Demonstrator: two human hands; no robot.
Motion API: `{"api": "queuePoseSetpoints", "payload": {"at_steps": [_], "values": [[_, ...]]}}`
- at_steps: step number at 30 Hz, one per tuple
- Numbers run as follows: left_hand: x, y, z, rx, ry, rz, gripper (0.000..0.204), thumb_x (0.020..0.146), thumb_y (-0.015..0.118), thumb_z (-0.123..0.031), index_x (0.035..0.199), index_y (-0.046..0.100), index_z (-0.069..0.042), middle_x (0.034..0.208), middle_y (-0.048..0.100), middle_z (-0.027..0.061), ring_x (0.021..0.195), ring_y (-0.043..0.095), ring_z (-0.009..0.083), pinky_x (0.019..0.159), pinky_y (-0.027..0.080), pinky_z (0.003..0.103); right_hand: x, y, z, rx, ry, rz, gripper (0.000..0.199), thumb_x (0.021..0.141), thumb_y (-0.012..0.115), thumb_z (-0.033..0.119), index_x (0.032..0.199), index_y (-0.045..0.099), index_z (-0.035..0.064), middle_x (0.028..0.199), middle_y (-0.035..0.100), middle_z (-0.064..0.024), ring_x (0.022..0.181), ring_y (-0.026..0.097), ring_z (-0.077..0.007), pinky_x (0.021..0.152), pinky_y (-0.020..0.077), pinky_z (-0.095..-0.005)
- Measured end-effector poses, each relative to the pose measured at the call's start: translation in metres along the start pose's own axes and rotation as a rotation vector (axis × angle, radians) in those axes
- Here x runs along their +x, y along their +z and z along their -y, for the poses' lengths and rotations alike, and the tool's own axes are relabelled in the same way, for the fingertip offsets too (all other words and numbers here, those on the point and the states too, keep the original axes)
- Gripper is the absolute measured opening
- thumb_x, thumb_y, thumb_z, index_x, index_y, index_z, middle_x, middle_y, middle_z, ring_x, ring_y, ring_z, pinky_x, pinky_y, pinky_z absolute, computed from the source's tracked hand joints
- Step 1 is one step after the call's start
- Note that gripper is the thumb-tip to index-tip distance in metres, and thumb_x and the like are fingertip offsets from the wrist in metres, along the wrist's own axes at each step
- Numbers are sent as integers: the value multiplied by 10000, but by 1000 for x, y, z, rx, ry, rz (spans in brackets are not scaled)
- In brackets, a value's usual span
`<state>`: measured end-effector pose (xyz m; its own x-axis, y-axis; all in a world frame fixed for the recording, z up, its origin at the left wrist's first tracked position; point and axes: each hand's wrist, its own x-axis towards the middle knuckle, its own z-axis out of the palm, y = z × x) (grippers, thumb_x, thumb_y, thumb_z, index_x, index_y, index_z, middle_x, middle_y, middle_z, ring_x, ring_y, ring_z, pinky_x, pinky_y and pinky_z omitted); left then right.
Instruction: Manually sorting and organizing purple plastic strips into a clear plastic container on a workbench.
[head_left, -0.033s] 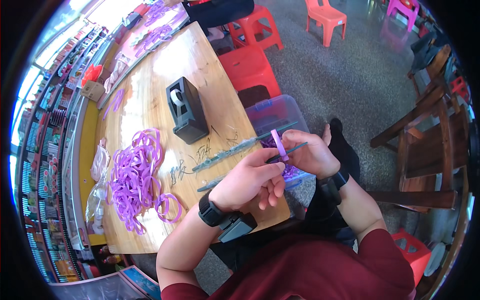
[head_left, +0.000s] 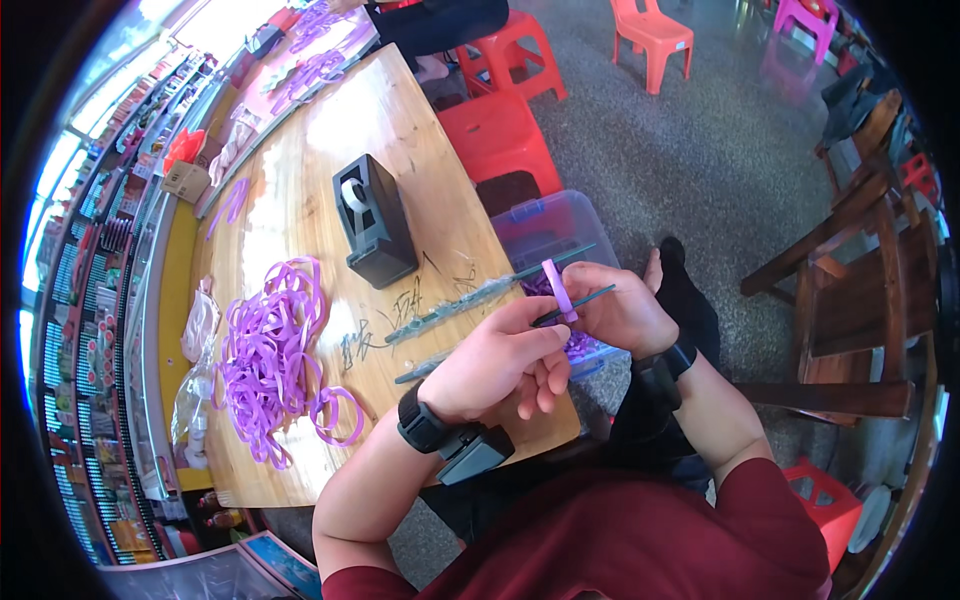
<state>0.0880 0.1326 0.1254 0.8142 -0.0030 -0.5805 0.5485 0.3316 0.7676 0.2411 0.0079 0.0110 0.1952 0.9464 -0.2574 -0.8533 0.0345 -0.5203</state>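
Observation:
Above the table's near right corner my two hands meet. My left hand [head_left: 510, 352] is closed, thumb and forefinger pinching a thin dark stick [head_left: 599, 293] that points right. A short purple ribbon strip [head_left: 555, 280] crosses the stick and stands up from it. The fingers of my right hand [head_left: 625, 308] are closed on this strip beside the stick; their tips are partly hidden. Just beyond my left hand, a long thin green stick in clear wrapping [head_left: 460, 302] lies across the table, reaching past its edge. A second wrapped stick [head_left: 422, 368] is partly covered by my left hand.
A heap of purple ribbon loops [head_left: 265, 370] lies on the wooden table [head_left: 300, 180], left of a black tape dispenser [head_left: 380, 225]. Below the table's right edge stands a clear plastic bin [head_left: 580, 215] with purple pieces. Red stools [head_left: 500, 130] and a wooden chair [head_left: 850, 290] are around.

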Motion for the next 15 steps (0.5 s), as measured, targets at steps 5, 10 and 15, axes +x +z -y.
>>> {"api": "queuePoseSetpoints", "payload": {"at_steps": [5, 10, 15], "values": [[0, -1, 0, -2, 12, 6, 451, 1004, 486, -169, 1397, 376, 22, 713, 623, 81, 545, 622, 148, 419, 463, 237, 13, -5, -13, 67, 53, 23, 222, 960, 546, 192, 1074, 625, 19, 1022, 669, -80, 963, 624, -205, 901, 471, -356], [-1, 0, -1, 5, 6, -7, 442, 1008, 482, -171, 1392, 379, 21, 710, 623, 82, 540, 619, 146, 413, 459, 238, 18, -13, -21, 130, 66, 178, 236, 955, 578, 208, 1116, 618, 39, 1096, 650, -76, 992, 622, -208, 881, 483, -365], [0, -1, 0, 7, 8, -7, 441, 1009, 481, -168, 1391, 377, 26, 711, 624, 83, 538, 619, 148, 412, 458, 239, 15, -8, -18, 108, 96, 129, 238, 954, 579, 196, 1137, 611, 47, 1102, 648, -79, 1033, 619, -217, 892, 489, -375]]}}
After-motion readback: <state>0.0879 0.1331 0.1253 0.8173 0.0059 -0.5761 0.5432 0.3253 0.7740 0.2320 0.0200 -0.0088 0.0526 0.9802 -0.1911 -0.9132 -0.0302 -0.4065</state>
